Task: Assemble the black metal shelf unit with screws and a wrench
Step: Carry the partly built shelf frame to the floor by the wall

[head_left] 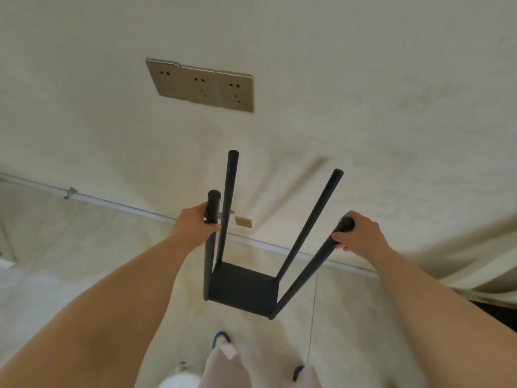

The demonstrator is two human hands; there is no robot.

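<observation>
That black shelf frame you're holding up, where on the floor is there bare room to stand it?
Bare tile floor lies left of the black shelf frame, out to the wall's baseboard. Another bare strip runs right of the frame, toward the curtain. It is crowded near the feet, below the left hand and right hand.

Black shelf unit point(242, 289) stands upright, four poles rising from one panel.
</observation>
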